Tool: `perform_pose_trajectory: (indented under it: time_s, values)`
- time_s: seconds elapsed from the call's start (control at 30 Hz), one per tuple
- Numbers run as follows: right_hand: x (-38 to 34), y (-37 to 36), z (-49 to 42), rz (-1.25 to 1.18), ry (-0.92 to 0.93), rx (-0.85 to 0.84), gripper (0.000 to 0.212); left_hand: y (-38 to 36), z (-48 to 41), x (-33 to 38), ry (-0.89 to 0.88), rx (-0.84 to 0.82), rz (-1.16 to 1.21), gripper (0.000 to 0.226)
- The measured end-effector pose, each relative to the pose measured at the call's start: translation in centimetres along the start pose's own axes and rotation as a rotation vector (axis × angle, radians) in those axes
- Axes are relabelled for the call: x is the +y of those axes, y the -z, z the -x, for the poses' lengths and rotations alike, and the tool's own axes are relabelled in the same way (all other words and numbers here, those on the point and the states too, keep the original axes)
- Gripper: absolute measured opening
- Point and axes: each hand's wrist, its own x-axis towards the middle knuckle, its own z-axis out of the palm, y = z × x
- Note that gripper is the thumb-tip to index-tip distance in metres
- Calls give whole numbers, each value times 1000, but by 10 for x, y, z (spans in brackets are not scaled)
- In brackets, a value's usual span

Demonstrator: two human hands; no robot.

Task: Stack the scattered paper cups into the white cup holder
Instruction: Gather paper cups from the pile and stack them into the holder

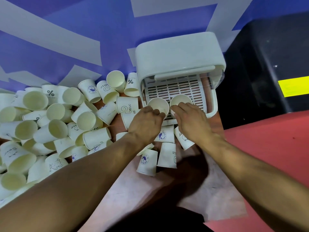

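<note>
At the open front edge of the white plastic cup holder (178, 52), the left hand (147, 121) curls its fingers round one upright white paper cup (158, 105), and the right hand (192, 121) grips another cup (180, 101). Loose printed cups (55, 128) crowd the desk (192, 190) to the left. A black box (267, 64) stands just to the right.

So it's just your 2 bare forearms (83, 178) in shot, left hand (145, 121) and right hand (190, 121) bare too, knuckles and tendons showing on both near the white cup holder (178, 52).
</note>
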Motion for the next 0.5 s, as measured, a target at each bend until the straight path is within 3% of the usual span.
perform_pose_trajectory:
  time_s: [0.13,0.23,0.33,0.4,0.5]
  values:
    - [-3,1,0,-10,-4,-6,27,-8,1,-4,18,94,129,34]
    - [-14,8,9,-59,-21,138,24,-16,19,-7,30,321,249,32]
    - [-36,11,34,-127,-20,214,24,-24,57,-3,30,416,350,28]
    - [-53,5,59,-103,18,129,24,-40,88,1,21,362,302,27]
    - [-74,-8,95,-41,49,-85,35,-74,125,5,-15,97,326,37]
